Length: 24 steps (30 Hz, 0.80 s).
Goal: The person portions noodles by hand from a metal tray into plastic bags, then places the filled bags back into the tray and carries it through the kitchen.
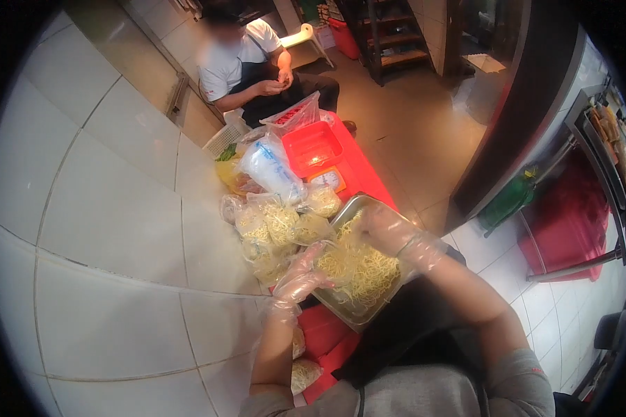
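My left hand (304, 278), in a clear plastic glove, grips the edge of a clear plastic bag (330, 263) with pale yellow noodles in it. The bag lies over the left side of a metal tray (355, 321). Loose noodles (374, 278) are spread across the tray. At its far right rim, my gloved right hand (389, 231) curls over the noodles, with some strands at its fingertips. Its fingers are partly blurred. Several filled bags of noodles (279, 221) are piled beyond my left hand.
A red basin (311, 149) and a small white-faced scale (327, 179) stand on the red table (360, 177). Beside them lies a roll of plastic bags (271, 167). Another person (257, 69) sits at the far end. A tiled wall (118, 208) borders the left.
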Available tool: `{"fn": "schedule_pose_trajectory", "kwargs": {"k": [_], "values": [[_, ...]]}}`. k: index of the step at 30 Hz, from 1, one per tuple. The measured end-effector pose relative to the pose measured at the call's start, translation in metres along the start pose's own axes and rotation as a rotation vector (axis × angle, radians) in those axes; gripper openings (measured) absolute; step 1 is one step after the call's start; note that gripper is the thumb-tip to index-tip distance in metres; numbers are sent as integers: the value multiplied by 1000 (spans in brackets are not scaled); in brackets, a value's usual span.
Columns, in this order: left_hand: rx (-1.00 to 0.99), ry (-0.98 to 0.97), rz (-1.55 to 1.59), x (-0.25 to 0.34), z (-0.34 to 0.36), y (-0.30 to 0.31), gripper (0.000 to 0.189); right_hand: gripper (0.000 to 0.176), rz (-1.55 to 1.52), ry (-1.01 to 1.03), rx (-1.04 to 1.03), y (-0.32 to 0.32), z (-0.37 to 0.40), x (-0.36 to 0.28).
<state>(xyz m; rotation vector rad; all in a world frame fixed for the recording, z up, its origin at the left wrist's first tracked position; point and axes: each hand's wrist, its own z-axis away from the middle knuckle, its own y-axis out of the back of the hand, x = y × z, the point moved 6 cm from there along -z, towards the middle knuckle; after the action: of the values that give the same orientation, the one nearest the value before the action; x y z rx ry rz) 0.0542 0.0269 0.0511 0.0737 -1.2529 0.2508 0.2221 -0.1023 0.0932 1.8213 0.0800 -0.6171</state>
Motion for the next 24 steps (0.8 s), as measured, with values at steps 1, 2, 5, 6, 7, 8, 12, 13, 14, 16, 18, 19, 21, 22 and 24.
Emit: {"fn": "schedule_pose_trajectory", "kwargs": {"k": [1,2,5,6,7,8,12,13,14,16,18,19,21,22,24], "values": [[-6,25,9,-3,-1,-1,70,16,-72,26,13,22,-6,-12],[-12,49,17,-5,-2,-1,70,17,-144,52,26,46,-11,-26],[-67,19,45,-1,-4,-5,69,21,-232,122,37,60,-18,-58],[-94,-9,56,2,-4,-7,68,23,-238,143,36,59,-18,-66],[-85,-13,62,2,-5,-7,68,24,-230,84,-53,44,-19,-69],[-74,-16,67,1,-5,-7,68,25,-222,26,-142,24,-20,-70],[-9,-38,-44,-1,1,1,68,32,-512,-130,-405,-8,-18,-52],[5,-28,-31,-2,2,2,68,35,-610,-188,-327,-7,-17,-45],[16,-17,-18,-3,3,2,68,39,-707,-248,-246,-7,-16,-37],[5,-2,-1,2,1,-2,70,49,-622,-97,-44,-11,-15,-25],[-33,14,10,9,1,-7,74,60,-372,166,82,-47,-2,-22],[-26,13,20,4,-1,-7,74,64,-304,221,101,-65,7,-21],[-5,12,39,-5,-4,-4,75,65,-372,55,-71,-86,16,-19],[16,6,28,-5,-4,-1,75,64,-377,-21,-171,-87,17,-19],[58,2,10,-4,-1,2,75,61,-308,-147,-432,-82,19,-8]]}}
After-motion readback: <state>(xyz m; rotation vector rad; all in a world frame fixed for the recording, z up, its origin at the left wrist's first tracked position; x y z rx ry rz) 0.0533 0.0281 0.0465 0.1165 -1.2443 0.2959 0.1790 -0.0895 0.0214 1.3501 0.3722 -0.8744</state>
